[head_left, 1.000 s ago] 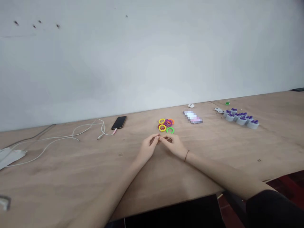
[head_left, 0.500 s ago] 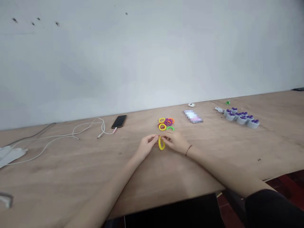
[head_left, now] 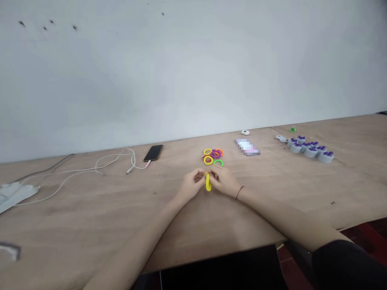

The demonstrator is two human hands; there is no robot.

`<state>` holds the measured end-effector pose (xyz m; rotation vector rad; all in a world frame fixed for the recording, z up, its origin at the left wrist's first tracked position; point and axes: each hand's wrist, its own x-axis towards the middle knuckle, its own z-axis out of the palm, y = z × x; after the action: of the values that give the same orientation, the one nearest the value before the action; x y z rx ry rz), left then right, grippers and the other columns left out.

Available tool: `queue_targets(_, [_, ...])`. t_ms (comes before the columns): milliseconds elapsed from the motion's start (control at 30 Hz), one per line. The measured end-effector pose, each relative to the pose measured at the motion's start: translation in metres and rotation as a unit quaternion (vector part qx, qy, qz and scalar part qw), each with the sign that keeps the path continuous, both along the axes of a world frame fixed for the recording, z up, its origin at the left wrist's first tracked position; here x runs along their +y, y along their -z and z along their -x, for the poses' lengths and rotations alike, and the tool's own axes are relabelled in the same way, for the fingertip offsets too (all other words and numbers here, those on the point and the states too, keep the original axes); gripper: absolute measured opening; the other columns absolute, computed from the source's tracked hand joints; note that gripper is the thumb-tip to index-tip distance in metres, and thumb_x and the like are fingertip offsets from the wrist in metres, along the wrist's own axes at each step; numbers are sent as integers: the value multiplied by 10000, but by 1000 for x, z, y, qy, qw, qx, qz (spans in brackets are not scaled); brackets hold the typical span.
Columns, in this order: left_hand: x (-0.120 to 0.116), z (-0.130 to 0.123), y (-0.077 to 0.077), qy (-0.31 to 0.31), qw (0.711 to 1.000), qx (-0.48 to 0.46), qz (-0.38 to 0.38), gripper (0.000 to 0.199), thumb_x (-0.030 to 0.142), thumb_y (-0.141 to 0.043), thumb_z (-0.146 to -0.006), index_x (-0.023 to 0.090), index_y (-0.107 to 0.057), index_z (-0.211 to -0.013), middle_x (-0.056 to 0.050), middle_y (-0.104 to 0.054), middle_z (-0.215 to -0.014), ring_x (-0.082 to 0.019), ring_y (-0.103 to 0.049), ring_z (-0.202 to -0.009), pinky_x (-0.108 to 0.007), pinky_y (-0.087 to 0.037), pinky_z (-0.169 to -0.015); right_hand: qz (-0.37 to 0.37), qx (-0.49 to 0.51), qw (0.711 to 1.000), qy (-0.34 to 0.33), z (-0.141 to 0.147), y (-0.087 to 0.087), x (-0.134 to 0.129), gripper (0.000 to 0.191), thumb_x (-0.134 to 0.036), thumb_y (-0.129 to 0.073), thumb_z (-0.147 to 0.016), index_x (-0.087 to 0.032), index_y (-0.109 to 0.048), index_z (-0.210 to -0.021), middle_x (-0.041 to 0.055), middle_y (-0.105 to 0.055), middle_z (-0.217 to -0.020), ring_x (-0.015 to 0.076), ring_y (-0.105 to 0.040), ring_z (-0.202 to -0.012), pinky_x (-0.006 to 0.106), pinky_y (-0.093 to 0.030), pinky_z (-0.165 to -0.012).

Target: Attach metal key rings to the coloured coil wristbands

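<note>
Your two hands are what's changed: the yellow spiral coil band (head_left: 208, 182) that formed an open loop half a second ago is now pulled into a narrow, nearly straight strip. Your left hand (head_left: 192, 183) and right hand (head_left: 223, 181) are closed, pinching its top end between them, with your fingers hiding that end. The band hangs down toward you from your fingers, just in front of the pile of coil bands (head_left: 213, 157). Can't tell if its lower end touches the plywood table (head_left: 272, 193).

Counts: one band in your hands. In the pile, two yellow and one green show clearly, plus at least one orange and one purple; the overlap hides the exact total, and there may be a reddish one underneath. Farther right are about eight grey round pots with purple tops (head_left: 311, 152), one small green item (head_left: 292, 129), one white round object (head_left: 245, 132) and one pixelated pack (head_left: 248, 147). Left of the pile are one black smartphone (head_left: 153, 153) with one white cable (head_left: 99, 169) plugged in through a pink connector. You've got one brown cord bracelet (head_left: 238, 192) on your right wrist.
</note>
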<state>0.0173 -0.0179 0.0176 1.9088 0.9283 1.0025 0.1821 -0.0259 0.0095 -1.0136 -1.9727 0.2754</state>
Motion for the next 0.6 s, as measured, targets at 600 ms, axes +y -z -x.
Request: queue_targets(600, [-3,-3,5,-27,999,-29,-8,293,364,-564,-768,150,-581,-968,-84,-663,-973,-193,-625,-890,-342,-496,-829,314,235,919,-39,9,4,0,144,-211,-390,-758,-184,-513,-687,-60,-399,-436,81,-351,-365,198,-265,-374])
